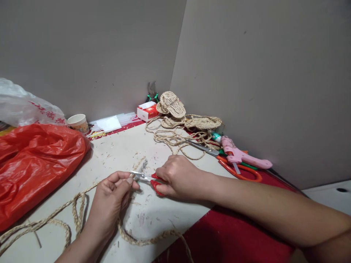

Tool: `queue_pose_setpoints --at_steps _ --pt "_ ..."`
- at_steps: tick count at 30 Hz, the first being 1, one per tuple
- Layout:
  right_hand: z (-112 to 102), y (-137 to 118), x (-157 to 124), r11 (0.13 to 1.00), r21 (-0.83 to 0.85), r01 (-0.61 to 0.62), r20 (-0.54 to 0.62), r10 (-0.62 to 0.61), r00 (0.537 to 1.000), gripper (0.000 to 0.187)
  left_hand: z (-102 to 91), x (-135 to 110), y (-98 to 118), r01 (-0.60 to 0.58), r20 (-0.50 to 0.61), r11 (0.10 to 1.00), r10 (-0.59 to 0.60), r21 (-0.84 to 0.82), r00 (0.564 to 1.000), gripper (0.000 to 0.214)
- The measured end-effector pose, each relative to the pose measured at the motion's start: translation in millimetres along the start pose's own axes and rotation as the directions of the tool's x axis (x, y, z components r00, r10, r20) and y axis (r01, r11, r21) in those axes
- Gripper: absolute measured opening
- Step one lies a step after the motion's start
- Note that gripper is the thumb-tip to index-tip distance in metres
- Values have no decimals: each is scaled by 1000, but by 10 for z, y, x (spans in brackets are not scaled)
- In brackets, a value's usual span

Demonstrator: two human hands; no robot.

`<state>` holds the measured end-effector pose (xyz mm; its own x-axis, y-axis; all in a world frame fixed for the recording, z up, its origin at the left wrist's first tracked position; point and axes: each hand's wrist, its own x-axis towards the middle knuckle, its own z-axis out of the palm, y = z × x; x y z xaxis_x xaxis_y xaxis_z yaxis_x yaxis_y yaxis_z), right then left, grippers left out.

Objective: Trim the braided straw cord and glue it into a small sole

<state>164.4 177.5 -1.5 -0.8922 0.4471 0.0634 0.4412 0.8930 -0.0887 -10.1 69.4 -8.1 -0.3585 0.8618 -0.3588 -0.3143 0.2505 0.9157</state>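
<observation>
Red-handled scissors [144,176], held in right hand [175,177], pointed to ten o'clock across straw braid [140,162]; left hand [112,195], nearer, pinched it, end toward one o'clock.

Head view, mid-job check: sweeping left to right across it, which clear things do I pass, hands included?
Red bag → cup → left hand → small scissors → right hand → glue gun.

The small scissors [143,175] are red-handled, the cord [149,241] tan, the glue gun [236,155] pink.
</observation>
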Motion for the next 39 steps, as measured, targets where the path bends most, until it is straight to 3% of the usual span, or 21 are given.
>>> queue_pose_setpoints --at_steps 21,28,32,36,39 --pt "59 4 -11 995 79 59 -65 -54 996 24 -12 11 -10 -32 28 999 31 19 999 33" --pt "145 48 -2 970 223 95 -305 -23 952 31 -39 5 -6 -20 78 988 32 -152 996 24" --pt "170 64 18 956 287 53 -341 50 939 36 -47 26 -6 -35 69 978 50 -208 996 26" --pt "171 66 41 837 545 44 -348 178 920 41 -60 37 -4 -3 77 977 20 -213 997 28" --pt "161 52 65 602 799 20 -262 318 911 46 -67 40 -2 21 80 977 -4 -210 997 27"
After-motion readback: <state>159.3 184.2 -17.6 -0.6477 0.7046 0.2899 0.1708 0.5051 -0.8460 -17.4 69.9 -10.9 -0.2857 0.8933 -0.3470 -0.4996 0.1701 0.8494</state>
